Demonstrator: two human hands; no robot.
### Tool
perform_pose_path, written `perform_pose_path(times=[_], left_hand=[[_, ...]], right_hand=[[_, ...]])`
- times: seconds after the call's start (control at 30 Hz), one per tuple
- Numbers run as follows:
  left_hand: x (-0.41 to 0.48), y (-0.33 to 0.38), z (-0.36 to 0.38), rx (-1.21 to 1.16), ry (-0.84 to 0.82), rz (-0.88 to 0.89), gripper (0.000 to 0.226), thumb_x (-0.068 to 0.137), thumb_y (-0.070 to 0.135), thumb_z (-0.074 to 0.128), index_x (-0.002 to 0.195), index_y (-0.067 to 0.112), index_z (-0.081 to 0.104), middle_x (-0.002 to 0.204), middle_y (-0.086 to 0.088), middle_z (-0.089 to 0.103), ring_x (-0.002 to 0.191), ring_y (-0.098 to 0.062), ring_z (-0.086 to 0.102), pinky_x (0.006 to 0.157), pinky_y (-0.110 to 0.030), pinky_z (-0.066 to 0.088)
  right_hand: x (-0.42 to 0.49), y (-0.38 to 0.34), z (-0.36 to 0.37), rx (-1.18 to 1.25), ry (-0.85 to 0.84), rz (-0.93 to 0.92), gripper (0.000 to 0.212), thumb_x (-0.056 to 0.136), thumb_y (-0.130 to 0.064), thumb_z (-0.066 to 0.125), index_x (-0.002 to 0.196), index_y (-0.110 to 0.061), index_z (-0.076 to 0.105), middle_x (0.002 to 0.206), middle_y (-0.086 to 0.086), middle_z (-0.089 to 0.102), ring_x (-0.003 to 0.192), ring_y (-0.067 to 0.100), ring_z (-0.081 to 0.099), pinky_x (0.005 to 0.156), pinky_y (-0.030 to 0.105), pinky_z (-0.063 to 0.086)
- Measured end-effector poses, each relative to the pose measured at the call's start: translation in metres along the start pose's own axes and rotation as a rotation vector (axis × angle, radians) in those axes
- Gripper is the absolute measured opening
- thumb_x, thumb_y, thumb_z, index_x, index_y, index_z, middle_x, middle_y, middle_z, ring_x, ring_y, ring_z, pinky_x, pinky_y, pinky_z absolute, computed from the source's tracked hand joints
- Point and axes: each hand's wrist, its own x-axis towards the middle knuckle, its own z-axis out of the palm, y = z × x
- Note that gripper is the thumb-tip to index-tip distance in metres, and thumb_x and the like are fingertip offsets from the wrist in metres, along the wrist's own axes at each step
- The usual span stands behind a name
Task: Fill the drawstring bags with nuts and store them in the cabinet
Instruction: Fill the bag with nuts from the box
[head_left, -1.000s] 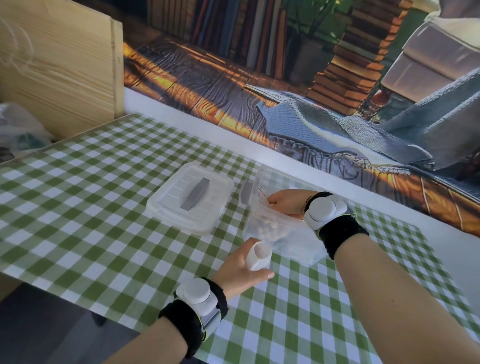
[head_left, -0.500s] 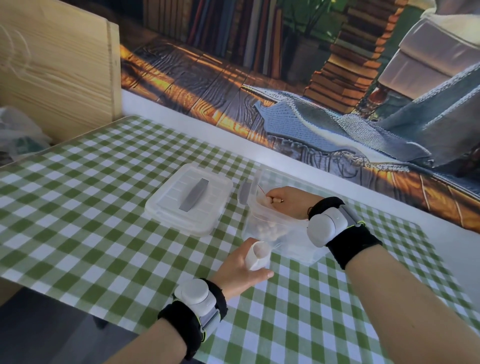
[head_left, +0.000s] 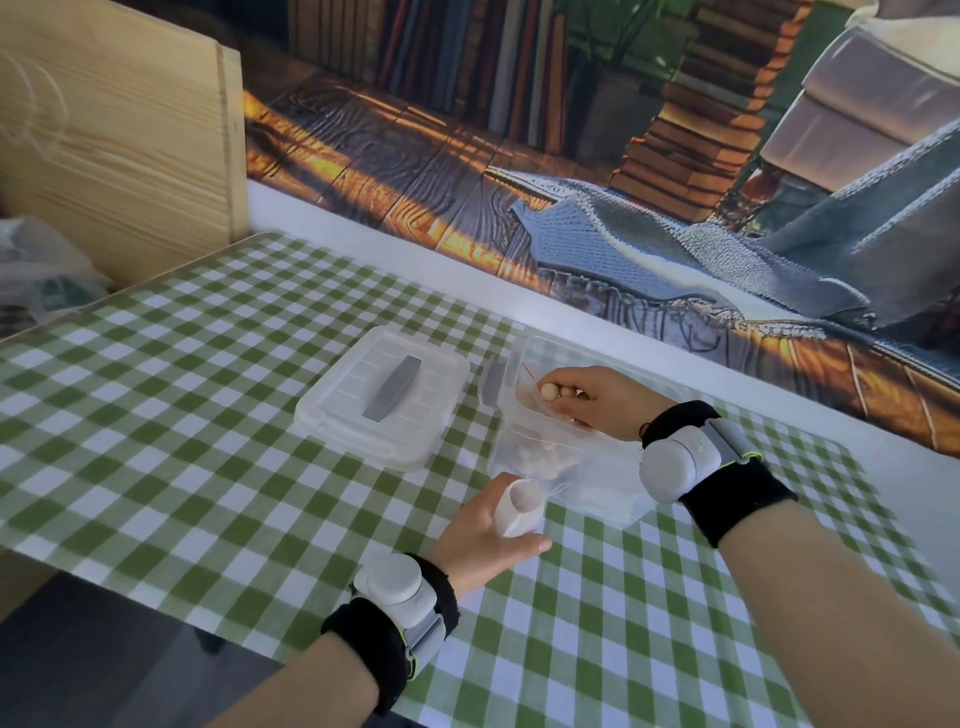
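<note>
no text, label, brand, number or sign can be read anywhere in the frame. the dark printed book spines (head_left: 441, 62) on the wall picture, at the upper middle of the frame, are too blurred to show any lettering.

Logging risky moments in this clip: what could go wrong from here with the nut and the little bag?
1. The right hand pinches a nut only at its fingertips above the container; it could slip and bounce onto the table.
2. The bag, gripped by the left hand alone, has a narrow, soft mouth; the nut may miss it, or the mouth may fold shut.
</note>
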Motion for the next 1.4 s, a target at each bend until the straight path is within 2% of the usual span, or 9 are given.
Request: perform_pose_path(times=[0.23, 0.33, 0.47, 0.63, 0.77, 0.9, 1.03, 1.23, 1.4], left_hand=[[0.0, 0.0, 0.0, -0.019, -0.003, -0.022, 0.037, 0.08, 0.024, 0.071, 0.107, 0.038, 0.048, 0.094, 0.016, 0.055, 0.085, 0.005, 0.054, 0.073, -0.011, 0.045], [0.0, 0.0, 0.0, -0.025, -0.014, -0.021, 0.037, 0.08, 0.024, 0.071, 0.108, 0.035, 0.049, 0.093, 0.017, 0.055, 0.083, 0.007, 0.053, 0.073, -0.012, 0.045], [0.0, -0.001, 0.0, -0.02, -0.019, -0.023, 0.038, 0.08, 0.024, 0.072, 0.108, 0.033, 0.049, 0.091, 0.018, 0.054, 0.084, 0.005, 0.054, 0.073, -0.014, 0.043], [0.001, -0.002, 0.001, -0.032, -0.015, -0.023, 0.035, 0.077, 0.02, 0.072, 0.094, 0.039, 0.048, 0.074, 0.025, 0.052, 0.07, 0.009, 0.051, 0.064, -0.011, 0.04], [0.002, -0.005, 0.002, -0.047, -0.027, -0.014, 0.033, 0.079, 0.016, 0.07, 0.092, 0.037, 0.048, 0.072, 0.023, 0.05, 0.066, 0.007, 0.049, 0.064, -0.017, 0.042], [0.002, -0.005, 0.002, -0.08, -0.024, -0.018, 0.033, 0.079, 0.014, 0.07, 0.1, 0.031, 0.051, 0.079, 0.015, 0.049, 0.068, 0.004, 0.05, 0.064, -0.019, 0.045], [0.002, -0.004, 0.002, -0.086, -0.024, -0.025, 0.034, 0.078, 0.016, 0.07, 0.099, 0.035, 0.05, 0.079, 0.016, 0.048, 0.067, 0.003, 0.049, 0.064, -0.02, 0.045], [-0.001, -0.002, 0.002, -0.098, -0.025, -0.017, 0.035, 0.078, 0.018, 0.071, 0.086, 0.044, 0.049, 0.076, 0.016, 0.049, 0.068, 0.0, 0.051, 0.061, -0.019, 0.044], [0.0, -0.002, 0.002, -0.12, -0.019, -0.027, 0.034, 0.078, 0.014, 0.072, 0.102, 0.028, 0.053, 0.082, 0.012, 0.052, 0.072, -0.001, 0.052, 0.063, -0.018, 0.046]], right_hand=[[-0.002, 0.0, -0.002, 0.213, 0.157, -0.029, 0.017, 0.095, -0.006, 0.046, 0.104, -0.013, 0.059, 0.081, 0.005, 0.058, 0.054, 0.006, 0.051, 0.052, 0.01, 0.043], [-0.005, -0.002, -0.007, 0.676, 0.205, 0.091, 0.016, 0.098, -0.011, 0.043, 0.097, -0.013, 0.058, 0.074, 0.002, 0.056, 0.051, 0.009, 0.048, 0.048, 0.014, 0.042], [-0.018, -0.004, -0.018, 1.421, 0.0, 0.203, 0.015, 0.096, -0.015, 0.042, 0.095, -0.008, 0.056, 0.067, 0.001, 0.052, 0.047, 0.006, 0.048, 0.043, 0.013, 0.042], [-0.044, -0.004, -0.005, 1.565, -0.291, 0.203, 0.021, 0.082, -0.017, 0.057, 0.099, -0.005, 0.058, 0.074, 0.005, 0.054, 0.051, 0.009, 0.05, 0.042, 0.016, 0.044], [-0.066, -0.006, 0.019, 1.363, -0.411, 0.248, 0.022, 0.086, -0.02, 0.057, 0.101, -0.004, 0.059, 0.07, 0.002, 0.053, 0.045, 0.005, 0.043, 0.037, 0.012, 0.034], [-0.078, -0.012, 0.043, 0.67, -0.134, 0.252, 0.023, 0.098, -0.017, 0.044, 0.111, -0.007, 0.059, 0.065, 0.0, 0.047, 0.046, 0.006, 0.04, 0.043, 0.016, 0.033], [-0.082, -0.014, 0.06, -0.005, 0.026, 0.03, 0.028, 0.098, -0.023, 0.042, 0.123, -0.015, 0.053, 0.068, -0.013, 0.047, 0.063, 0.003, 0.046, 0.062, 0.013, 0.038], [-0.077, -0.02, 0.067, -0.108, -0.016, -0.03, 0.04, 0.1, -0.025, 0.038, 0.139, -0.018, 0.036, 0.086, -0.014, 0.048, 0.072, 0.0, 0.046, 0.064, 0.009, 0.036], [-0.075, -0.019, 0.066, 0.165, 0.091, 0.109, 0.017, 0.095, -0.026, 0.048, 0.094, -0.01, 0.046, 0.068, -0.002, 0.055, 0.059, 0.01, 0.051, 0.055, 0.018, 0.04]])
